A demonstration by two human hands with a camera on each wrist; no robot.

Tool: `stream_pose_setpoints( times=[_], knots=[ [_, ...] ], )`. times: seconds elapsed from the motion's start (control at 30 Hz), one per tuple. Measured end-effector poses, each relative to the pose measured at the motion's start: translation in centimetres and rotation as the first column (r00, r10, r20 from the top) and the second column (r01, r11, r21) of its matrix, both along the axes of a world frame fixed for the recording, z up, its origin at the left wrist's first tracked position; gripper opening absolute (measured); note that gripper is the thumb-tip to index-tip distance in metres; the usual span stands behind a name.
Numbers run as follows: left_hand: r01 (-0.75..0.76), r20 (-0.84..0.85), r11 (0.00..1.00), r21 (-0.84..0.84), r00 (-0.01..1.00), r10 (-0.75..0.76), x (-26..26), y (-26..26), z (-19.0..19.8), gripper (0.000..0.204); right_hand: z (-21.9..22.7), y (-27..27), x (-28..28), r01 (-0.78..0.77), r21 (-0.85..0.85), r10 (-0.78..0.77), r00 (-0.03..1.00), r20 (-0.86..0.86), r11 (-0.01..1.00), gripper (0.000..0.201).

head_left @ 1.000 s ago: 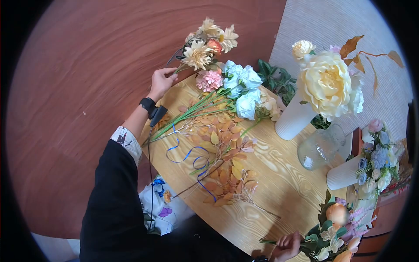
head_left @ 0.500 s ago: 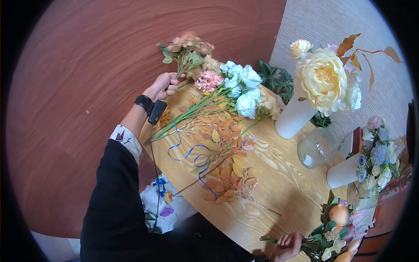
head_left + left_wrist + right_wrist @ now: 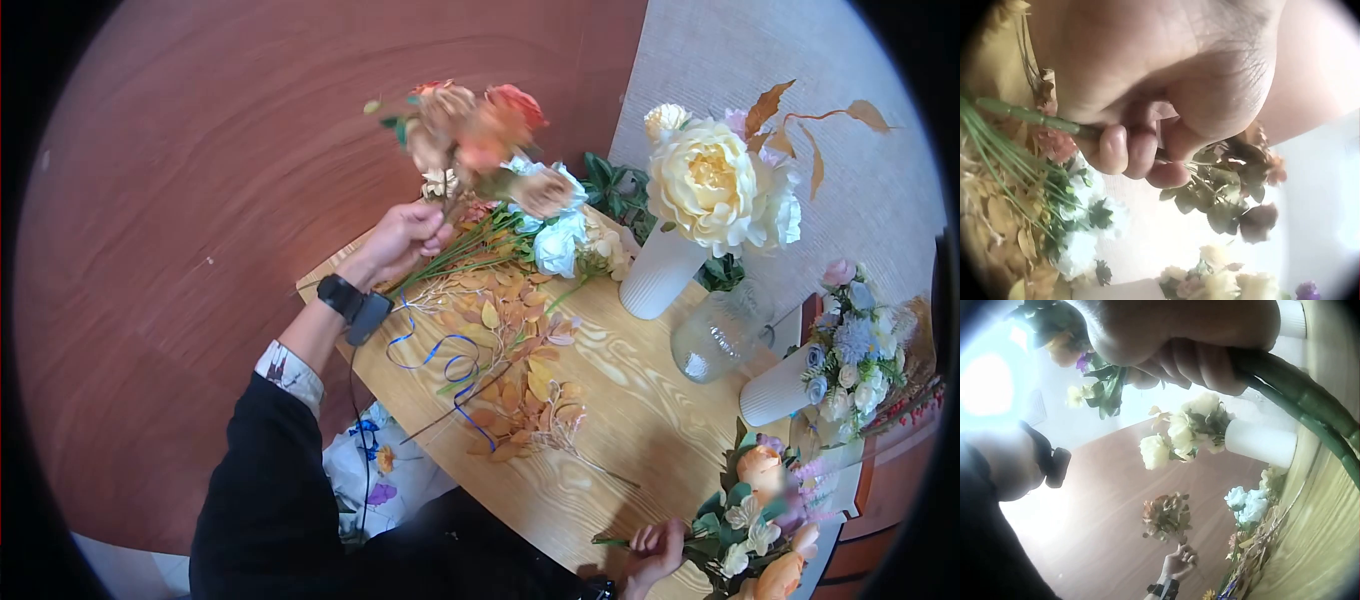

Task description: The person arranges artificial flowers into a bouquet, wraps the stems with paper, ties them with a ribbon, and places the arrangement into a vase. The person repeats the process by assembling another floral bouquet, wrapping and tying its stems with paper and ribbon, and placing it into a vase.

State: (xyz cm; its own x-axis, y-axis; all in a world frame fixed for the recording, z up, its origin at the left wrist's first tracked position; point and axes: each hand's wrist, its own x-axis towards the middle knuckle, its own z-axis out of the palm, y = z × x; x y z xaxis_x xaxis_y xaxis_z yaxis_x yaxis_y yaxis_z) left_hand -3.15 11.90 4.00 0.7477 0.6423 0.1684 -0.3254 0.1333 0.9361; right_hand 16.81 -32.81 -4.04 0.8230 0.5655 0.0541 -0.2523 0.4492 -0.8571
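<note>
My left hand (image 3: 405,240) grips the green stem (image 3: 1029,115) of a rose bunch (image 3: 440,115), its fingers curled round it. The orange and tan rose heads are blurred in the head view and rise above the far left part of the table. Behind and beside them lie light blue flowers (image 3: 556,248) with long green stems. At the near right edge, my right hand (image 3: 655,552) holds a mixed bouquet (image 3: 760,480) of orange, white and purple blooms. In the right wrist view, its thick green stems (image 3: 1304,403) come out of my curled fingers.
Orange-leaved branches (image 3: 525,390) and a curled blue ribbon (image 3: 430,352) lie mid-table. Toward the right stand a tall white vase (image 3: 658,278) with cream blooms, a clear glass jug (image 3: 708,345) and a shorter white vase (image 3: 772,395). A white bag (image 3: 380,475) hangs below the left edge.
My left hand has lifted the rose bunch from the far left of the table and swung it right, turning the heads. The right hand keeps its hold on the bouquet, almost still.
</note>
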Motion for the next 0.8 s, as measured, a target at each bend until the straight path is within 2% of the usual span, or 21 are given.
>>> stream_pose_setpoints(
  times=[0.03,0.07,0.1,0.17,0.2,0.23,0.3,0.37,0.4,0.5,0.53,0.63,0.67,0.7,0.77,0.8],
  knots=[
    [0.025,0.050,0.998,0.064,0.998,-0.028,0.3,-1.0,-0.1,0.013,0.2,0.1,-0.2,-0.012,-0.029,0.012,1.000,0.001,1.000,0.029],
    [0.120,0.098,0.980,0.156,0.986,-0.136,0.4,-0.8,-1.0,0.014,0.4,0.0,-0.4,-0.018,-0.057,0.018,1.000,0.001,0.998,0.028],
    [0.133,0.099,0.978,0.160,0.984,-0.150,0.7,-2.0,-1.2,0.014,0.1,0.0,-0.2,-0.005,-0.053,0.005,1.000,0.002,0.999,0.028],
    [-0.126,0.087,0.985,0.120,0.989,0.117,1.6,-5.2,-1.6,0.015,-0.9,-0.1,0.2,-0.208,0.081,0.200,0.974,0.104,0.975,0.029],
    [-0.023,0.059,0.998,0.066,0.998,0.019,2.0,-7.6,0.3,0.019,0.1,0.1,-0.3,-0.231,0.020,0.227,0.966,0.125,0.973,0.027],
    [0.006,0.059,0.998,0.065,0.998,-0.010,2.3,-9.5,0.9,0.019,-2.4,-1.0,0.6,-0.279,0.085,0.277,0.960,0.042,0.956,0.024],
    [-0.021,0.066,1.000,0.002,0.998,0.020,3.7,-13.2,0.3,0.020,-3.6,-3.0,1.0,-0.196,0.065,0.192,0.980,0.056,0.979,0.023],
    [0.130,0.145,0.966,-0.223,0.984,-0.099,5.1,-15.6,-2.3,0.024,-4.0,-5.2,1.4,-0.102,0.041,0.098,0.991,0.094,0.994,0.023],
    [0.243,0.165,0.942,-0.232,0.964,-0.208,5.9,-17.1,-2.8,0.025,-4.2,-6.5,1.4,-0.050,0.027,0.047,0.993,0.109,0.998,0.023],
    [0.432,0.187,0.872,-0.231,0.899,-0.396,7.9,-22.2,-2.6,0.020,-5.3,-11.9,0.4,0.138,-0.036,-0.131,0.982,0.138,0.990,0.022],
    [0.431,0.198,0.849,-0.307,0.901,-0.386,8.5,-23.5,-2.7,0.028,-5.5,-13.5,-0.1,0.199,-0.056,-0.189,0.971,0.149,0.979,0.022],
    [0.498,0.246,0.815,-0.295,0.864,-0.439,9.7,-25.9,-3.3,0.022,-6.5,-16.2,-0.8,0.324,-0.080,-0.304,0.934,0.189,0.943,0.021],
    [0.450,0.202,0.832,-0.325,0.892,-0.404,9.9,-27.2,-3.1,0.015,-6.7,-16.6,-0.8,0.350,-0.081,-0.329,0.923,0.201,0.933,0.021],
    [0.466,0.204,0.824,-0.323,0.884,-0.420,10.2,-27.9,-3.4,0.015,-6.9,-16.8,-0.8,0.372,-0.083,-0.349,0.913,0.211,0.924,0.021],
    [0.344,-0.165,0.926,-0.155,0.915,-0.368,10.6,-28.8,-3.9,0.009,-7.4,-16.9,-0.6,0.408,-0.084,-0.382,0.896,0.227,0.909,0.020],
    [0.354,-0.167,0.923,-0.153,0.911,-0.377,10.3,-29.1,-3.9,0.009,-7.7,-16.9,-0.5,0.423,-0.085,-0.395,0.889,0.233,0.902,0.020]
  ],
)
